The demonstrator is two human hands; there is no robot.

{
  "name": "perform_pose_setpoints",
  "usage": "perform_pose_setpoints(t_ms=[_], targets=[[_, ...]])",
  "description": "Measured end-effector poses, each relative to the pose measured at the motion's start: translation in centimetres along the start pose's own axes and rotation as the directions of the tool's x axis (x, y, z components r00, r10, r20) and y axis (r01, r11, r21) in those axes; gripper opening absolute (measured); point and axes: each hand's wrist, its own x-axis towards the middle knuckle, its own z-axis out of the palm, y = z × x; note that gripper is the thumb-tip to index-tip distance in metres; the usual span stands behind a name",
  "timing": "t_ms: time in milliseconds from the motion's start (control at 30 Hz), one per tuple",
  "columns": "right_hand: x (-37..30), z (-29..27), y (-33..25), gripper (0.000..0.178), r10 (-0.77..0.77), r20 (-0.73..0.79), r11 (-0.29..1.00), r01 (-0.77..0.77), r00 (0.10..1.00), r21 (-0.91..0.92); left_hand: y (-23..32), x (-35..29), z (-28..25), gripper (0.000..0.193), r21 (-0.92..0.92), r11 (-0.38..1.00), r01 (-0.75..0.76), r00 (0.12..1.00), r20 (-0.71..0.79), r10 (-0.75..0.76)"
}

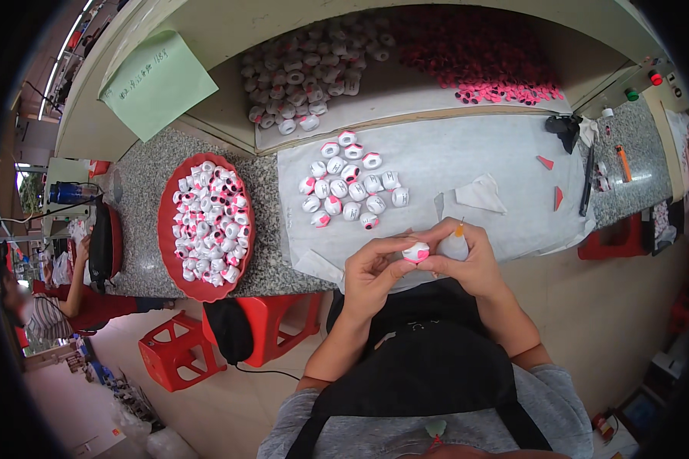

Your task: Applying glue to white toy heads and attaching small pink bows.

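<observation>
White-pink piece [416, 253], papered speckled counter [266, 199], red stools [161, 349]

A speckled grey stone worktop [134, 260] runs across the room, with a cream shelf unit [77, 115] rising over its back edge. Red plastic stools [161, 359] stand on the pale tiled floor [589, 321], two close together at left and another partly hidden beneath the worktop's right end. At far left, a bright tube light [59, 70] shines above a small window [32, 195] with greenery outside.
</observation>
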Motion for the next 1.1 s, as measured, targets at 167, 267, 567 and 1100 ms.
perform_pose_setpoints(t_ms=[167,267,567,1100], targets=[[-0.3,0.2,0.0,0.019,0.017,-0.036,0.998,-0.014,0.999,0.065,-0.3,0.1,-0.2,0.021,0.035,0.996,-0.078,0.996,0.045,0.076],[-0.4,0.2,-0.2,0.02,0.043,-0.07,0.995,-0.036,0.997,0.092,0.2,0.2,0.5,0.022,0.06,0.998,-0.007,1.0,-0.028,0.009],[-0.4,0.4,-0.3,0.022,-0.007,-0.09,0.999,0.01,0.996,0.038,0.0,-0.1,1.0,0.026,0.102,0.995,-0.008,0.999,-0.052,0.013],[-0.6,-0.2,0.3,0.02,-0.016,-0.065,0.996,0.021,0.998,0.084,-1.0,0.2,0.8,0.023,0.043,0.998,-0.041,0.999,-0.022,0.042]])
